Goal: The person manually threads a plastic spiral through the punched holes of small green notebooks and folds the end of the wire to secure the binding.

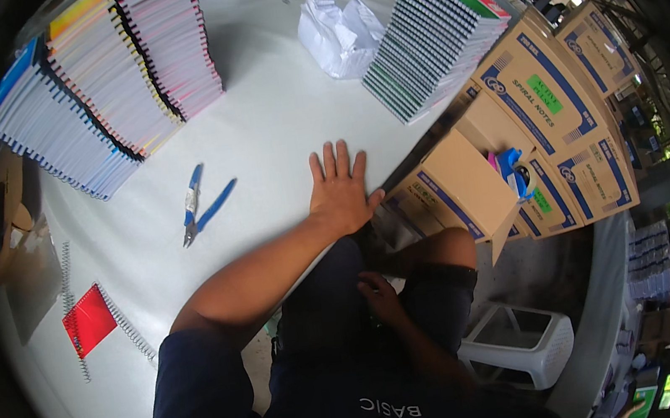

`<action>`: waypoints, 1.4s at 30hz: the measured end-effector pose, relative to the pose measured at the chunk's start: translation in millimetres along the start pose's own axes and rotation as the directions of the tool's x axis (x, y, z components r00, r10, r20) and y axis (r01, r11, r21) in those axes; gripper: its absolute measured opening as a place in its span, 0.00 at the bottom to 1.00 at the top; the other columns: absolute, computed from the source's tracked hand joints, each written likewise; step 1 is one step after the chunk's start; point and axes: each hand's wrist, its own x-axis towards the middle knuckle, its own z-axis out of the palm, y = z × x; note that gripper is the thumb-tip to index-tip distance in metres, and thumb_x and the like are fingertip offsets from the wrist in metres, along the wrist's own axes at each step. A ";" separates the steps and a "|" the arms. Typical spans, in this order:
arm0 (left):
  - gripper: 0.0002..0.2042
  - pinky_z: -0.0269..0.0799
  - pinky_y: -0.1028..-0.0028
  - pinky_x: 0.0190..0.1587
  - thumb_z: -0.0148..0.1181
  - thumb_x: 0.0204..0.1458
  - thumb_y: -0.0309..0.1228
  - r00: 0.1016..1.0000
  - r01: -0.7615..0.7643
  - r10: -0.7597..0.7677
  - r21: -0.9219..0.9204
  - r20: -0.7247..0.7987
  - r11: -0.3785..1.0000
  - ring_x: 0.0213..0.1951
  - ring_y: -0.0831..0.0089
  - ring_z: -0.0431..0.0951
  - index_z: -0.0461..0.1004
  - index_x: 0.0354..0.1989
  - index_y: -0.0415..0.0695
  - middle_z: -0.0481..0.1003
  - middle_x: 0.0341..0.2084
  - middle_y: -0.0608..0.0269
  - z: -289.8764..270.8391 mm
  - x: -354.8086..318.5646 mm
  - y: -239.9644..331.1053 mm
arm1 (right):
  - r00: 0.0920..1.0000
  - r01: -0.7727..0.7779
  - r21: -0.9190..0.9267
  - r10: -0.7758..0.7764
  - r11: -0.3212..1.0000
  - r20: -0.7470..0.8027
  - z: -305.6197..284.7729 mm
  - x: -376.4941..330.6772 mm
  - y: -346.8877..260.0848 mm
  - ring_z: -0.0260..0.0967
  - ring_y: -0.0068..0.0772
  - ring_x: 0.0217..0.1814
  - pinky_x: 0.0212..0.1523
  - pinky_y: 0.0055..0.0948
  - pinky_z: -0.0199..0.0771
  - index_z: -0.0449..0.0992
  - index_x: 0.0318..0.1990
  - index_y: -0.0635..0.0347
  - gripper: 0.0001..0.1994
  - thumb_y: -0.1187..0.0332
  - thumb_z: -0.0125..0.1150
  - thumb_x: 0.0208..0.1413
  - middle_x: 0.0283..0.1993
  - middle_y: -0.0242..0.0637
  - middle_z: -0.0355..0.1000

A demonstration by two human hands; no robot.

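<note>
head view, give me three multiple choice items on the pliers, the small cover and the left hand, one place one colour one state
1. Where do the pliers lie?
A. on the white table, left of the flat hand
B. inside a carton
C. on the stool

2. What colour is the small cover beside the loose spiral wires?
A. green
B. red
C. black

3. How is the left hand?
A. clenched
B. holding the pliers
C. flat, fingers spread, on the table

Answers: 1 A, they rest on bare tabletop; 2 B, it is plainly red; 3 C, palm down, nothing in its grip.

Table [273,124] smooth matt white; pliers [197,206] metal, blue plastic handles; boxes [544,93] cardboard.
</note>
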 end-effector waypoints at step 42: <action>0.33 0.35 0.50 0.66 0.48 0.55 0.49 0.997 0.000 -0.007 -0.089 -0.083 0.996 0.67 0.51 0.43 0.51 0.65 0.45 0.50 0.64 0.48 -8.7 4.4 6.0 | 0.955 0.295 0.249 -0.280 0.922 -0.096 -5.0 130.6 20.3 0.51 0.36 0.30 0.34 0.38 0.53 0.60 0.30 0.52 0.15 0.52 0.48 0.57 0.27 0.31 0.54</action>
